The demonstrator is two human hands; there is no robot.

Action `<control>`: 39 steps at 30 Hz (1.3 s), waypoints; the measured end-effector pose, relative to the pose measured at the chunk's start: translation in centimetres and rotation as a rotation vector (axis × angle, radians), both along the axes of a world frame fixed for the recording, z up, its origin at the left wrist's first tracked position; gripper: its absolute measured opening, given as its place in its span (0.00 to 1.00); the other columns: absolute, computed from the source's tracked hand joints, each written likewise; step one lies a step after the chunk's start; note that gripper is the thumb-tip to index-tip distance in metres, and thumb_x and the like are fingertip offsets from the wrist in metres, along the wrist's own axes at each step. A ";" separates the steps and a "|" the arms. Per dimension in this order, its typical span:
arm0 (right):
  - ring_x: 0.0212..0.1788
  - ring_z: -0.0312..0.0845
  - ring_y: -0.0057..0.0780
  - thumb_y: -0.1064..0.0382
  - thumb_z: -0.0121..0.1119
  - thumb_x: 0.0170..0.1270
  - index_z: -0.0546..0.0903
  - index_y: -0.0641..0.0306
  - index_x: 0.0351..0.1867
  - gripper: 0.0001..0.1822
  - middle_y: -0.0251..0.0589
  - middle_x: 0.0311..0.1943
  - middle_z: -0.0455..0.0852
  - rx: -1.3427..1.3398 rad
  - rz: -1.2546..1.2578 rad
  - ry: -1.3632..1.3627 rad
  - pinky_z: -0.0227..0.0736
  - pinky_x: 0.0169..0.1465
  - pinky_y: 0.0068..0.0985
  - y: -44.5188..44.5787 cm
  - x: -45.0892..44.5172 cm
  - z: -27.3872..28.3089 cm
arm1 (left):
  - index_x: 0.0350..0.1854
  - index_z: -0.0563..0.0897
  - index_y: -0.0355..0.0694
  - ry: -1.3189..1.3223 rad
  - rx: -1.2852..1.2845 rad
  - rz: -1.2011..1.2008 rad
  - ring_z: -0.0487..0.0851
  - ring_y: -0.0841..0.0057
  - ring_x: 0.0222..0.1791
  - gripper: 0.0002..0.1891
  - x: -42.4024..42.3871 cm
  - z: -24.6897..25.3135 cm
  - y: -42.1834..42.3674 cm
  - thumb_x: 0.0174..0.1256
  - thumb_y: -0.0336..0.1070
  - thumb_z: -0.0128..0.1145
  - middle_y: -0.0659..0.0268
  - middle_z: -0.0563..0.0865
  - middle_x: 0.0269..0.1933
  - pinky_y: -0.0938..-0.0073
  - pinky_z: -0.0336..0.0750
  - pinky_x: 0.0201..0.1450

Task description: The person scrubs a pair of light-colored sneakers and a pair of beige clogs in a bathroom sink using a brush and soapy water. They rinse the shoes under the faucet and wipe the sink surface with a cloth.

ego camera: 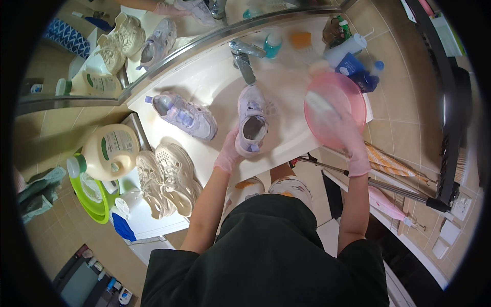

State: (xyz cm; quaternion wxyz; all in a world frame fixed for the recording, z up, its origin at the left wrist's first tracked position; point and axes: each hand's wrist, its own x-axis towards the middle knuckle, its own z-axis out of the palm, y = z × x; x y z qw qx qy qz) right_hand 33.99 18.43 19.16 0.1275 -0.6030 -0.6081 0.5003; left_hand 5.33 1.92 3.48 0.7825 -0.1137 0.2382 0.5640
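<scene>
My left hand (229, 151), in a pink glove, grips a lilac sneaker (251, 105) by its heel end. The sneaker is over the white sink basin (224, 90), its toe just beneath the chrome faucet (245, 63). My right hand (345, 130), also gloved in pink, is blurred by motion over a pink plastic basin (355, 94). It holds a pale elongated object, apparently a brush (320, 103), whose details are smeared. A matching lilac sneaker (186, 116) lies on the sink's left ledge, with its toe towards the held one.
Cream clogs (176, 178) and a large detergent jug (115, 147) stand at the left, beside a lime-green basin (94, 209). Several bottles (351, 63) crowd the back right corner. A mirror (153, 50) borders the sink's back. A metal pole (399, 190) crosses at right.
</scene>
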 end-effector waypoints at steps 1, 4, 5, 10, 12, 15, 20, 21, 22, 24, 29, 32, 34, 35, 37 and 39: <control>0.64 0.79 0.42 0.56 0.59 0.74 0.76 0.56 0.71 0.26 0.53 0.62 0.84 -0.066 -0.131 0.017 0.70 0.68 0.32 0.6 0.4 -0.2 | 0.66 0.75 0.34 -0.008 0.001 0.004 0.85 0.59 0.56 0.22 0.2 0.4 -0.1 0.79 0.41 0.44 0.52 0.85 0.59 0.52 0.82 0.56; 0.66 0.78 0.43 0.56 0.58 0.73 0.73 0.60 0.73 0.28 0.55 0.63 0.83 0.030 -0.206 -0.169 0.70 0.68 0.31 2.5 2.8 -4.0 | 0.67 0.75 0.32 0.008 0.024 0.016 0.85 0.58 0.56 0.23 0.7 0.8 -0.4 0.80 0.41 0.42 0.51 0.84 0.59 0.54 0.82 0.58; 0.66 0.78 0.44 0.56 0.58 0.73 0.73 0.61 0.73 0.29 0.55 0.63 0.83 0.112 -0.177 -0.268 0.70 0.68 0.32 2.7 3.4 -6.2 | 0.67 0.75 0.32 0.022 0.034 0.019 0.85 0.58 0.55 0.23 0.9 0.8 -0.6 0.81 0.42 0.40 0.51 0.85 0.59 0.54 0.82 0.58; 0.66 0.79 0.44 0.59 0.59 0.72 0.72 0.64 0.73 0.29 0.55 0.65 0.81 0.211 -0.171 -0.296 0.70 0.68 0.33 2.4 2.4 -9.9 | 0.67 0.75 0.33 -0.174 -0.058 0.036 0.85 0.55 0.56 0.24 0.9 -1.2 -0.5 0.80 0.45 0.41 0.48 0.84 0.59 0.52 0.82 0.57; 0.66 0.78 0.45 0.60 0.59 0.72 0.73 0.65 0.71 0.28 0.55 0.66 0.80 0.162 -0.163 -0.162 0.70 0.68 0.34 1.9 1.0 -7.2 | 0.68 0.74 0.32 -0.223 -0.067 0.038 0.84 0.55 0.56 0.24 0.7 -1.4 -0.7 0.80 0.44 0.42 0.48 0.83 0.60 0.52 0.81 0.58; 0.67 0.77 0.46 0.62 0.58 0.72 0.74 0.63 0.70 0.26 0.54 0.66 0.80 0.196 0.007 0.008 0.69 0.69 0.37 -1.8 -2.8 -1.0 | 0.69 0.72 0.31 -0.205 -0.039 0.043 0.82 0.56 0.57 0.25 0.6 -1.1 -0.6 0.79 0.42 0.42 0.49 0.81 0.62 0.52 0.80 0.59; 0.65 0.77 0.53 0.53 0.52 0.75 0.72 0.57 0.71 0.26 0.61 0.61 0.80 -0.036 0.543 -0.296 0.69 0.69 0.44 -7.5 -11.0 -2.8 | 0.71 0.73 0.39 -0.274 -0.022 0.057 0.83 0.55 0.61 0.28 1.0 -1.2 0.3 0.83 0.55 0.40 0.53 0.83 0.63 0.44 0.79 0.62; 0.63 0.78 0.56 0.51 0.50 0.75 0.75 0.58 0.68 0.25 0.62 0.58 0.81 -0.016 0.546 -0.326 0.71 0.68 0.45 -8.1 -12.7 -5.2 | 0.71 0.73 0.39 -0.226 -0.065 0.051 0.83 0.55 0.61 0.28 1.0 -1.4 0.4 0.83 0.55 0.40 0.53 0.83 0.63 0.45 0.79 0.63; 0.61 0.79 0.58 0.49 0.48 0.76 0.77 0.59 0.66 0.24 0.64 0.55 0.82 0.003 0.549 -0.354 0.72 0.66 0.47 -8.1 -14.3 -7.1 | 0.71 0.73 0.39 -0.177 -0.108 0.045 0.83 0.56 0.61 0.28 1.0 -2.0 0.6 0.83 0.56 0.41 0.54 0.83 0.63 0.47 0.78 0.65; 0.57 0.81 0.58 0.51 0.48 0.76 0.79 0.61 0.61 0.22 0.65 0.52 0.84 0.008 0.490 -0.422 0.74 0.63 0.47 -7.0 -17.5 -8.4 | 0.70 0.74 0.39 -0.104 -0.124 0.086 0.84 0.60 0.60 0.27 1.2 -3.4 0.5 0.83 0.55 0.43 0.56 0.83 0.63 0.56 0.79 0.66; 0.49 0.86 0.53 0.48 0.50 0.76 0.84 0.64 0.57 0.23 0.61 0.51 0.87 -0.071 0.638 -0.002 0.79 0.53 0.43 -3.0 -14.7 -14.0 | 0.67 0.77 0.40 -0.129 -0.082 0.134 0.87 0.62 0.56 0.25 -0.6 -2.2 1.1 0.82 0.54 0.46 0.57 0.88 0.57 0.56 0.82 0.62; 0.51 0.86 0.48 0.47 0.51 0.77 0.84 0.63 0.60 0.25 0.58 0.52 0.87 -0.334 0.325 0.049 0.77 0.55 0.40 -1.6 -11.2 -12.6 | 0.67 0.77 0.41 -0.232 -0.117 0.171 0.87 0.63 0.56 0.25 -1.1 -3.1 0.8 0.82 0.54 0.46 0.60 0.88 0.58 0.56 0.82 0.61; 0.53 0.85 0.45 0.46 0.51 0.77 0.83 0.63 0.62 0.26 0.58 0.53 0.87 -0.408 0.107 0.016 0.76 0.57 0.37 -0.9 -8.4 -15.4 | 0.67 0.78 0.42 -0.296 -0.144 0.167 0.87 0.63 0.55 0.25 -0.7 -3.0 1.3 0.82 0.55 0.46 0.60 0.88 0.58 0.55 0.82 0.60; 0.55 0.85 0.43 0.46 0.51 0.77 0.83 0.63 0.63 0.26 0.58 0.54 0.87 -0.433 -0.001 -0.013 0.75 0.59 0.36 -1.3 -7.4 -17.4 | 0.67 0.78 0.42 -0.295 -0.154 0.151 0.88 0.64 0.55 0.25 -0.8 -2.8 1.2 0.82 0.55 0.46 0.60 0.88 0.58 0.55 0.83 0.60; 0.55 0.84 0.47 0.47 0.54 0.77 0.84 0.63 0.60 0.25 0.60 0.53 0.86 -0.157 -0.098 -0.055 0.75 0.59 0.38 -2.4 -7.4 -18.4 | 0.66 0.78 0.42 -0.237 -0.183 0.135 0.88 0.64 0.54 0.25 -1.0 -3.1 0.8 0.81 0.55 0.46 0.60 0.89 0.57 0.56 0.83 0.58; 0.55 0.84 0.50 0.48 0.56 0.75 0.84 0.64 0.58 0.23 0.61 0.52 0.86 0.060 -0.109 -0.169 0.75 0.59 0.40 -3.7 -7.6 -19.1 | 0.66 0.78 0.42 -0.141 -0.216 0.121 0.88 0.64 0.54 0.25 -0.7 -3.8 0.8 0.81 0.55 0.47 0.60 0.89 0.56 0.56 0.84 0.58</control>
